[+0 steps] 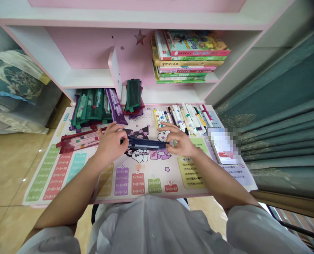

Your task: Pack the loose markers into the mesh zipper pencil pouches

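A dark blue pencil pouch (146, 143) is held edge-up over the cartoon desk mat (135, 176). My left hand (111, 141) is closed on its left end, and my right hand (180, 141) pinches its right end. Just behind my right hand lies a row of several marker pens (183, 118). A red pouch (78, 140) filled with pens lies flat on the mat to the left of my left hand.
Several green and purple filled pouches (93, 107) are piled at the back left. A folded stack of pouches (134, 97) leans by the shelf divider. Books (184, 58) are stacked on the shelf. A phone (224, 148) lies at the right, beside a green curtain.
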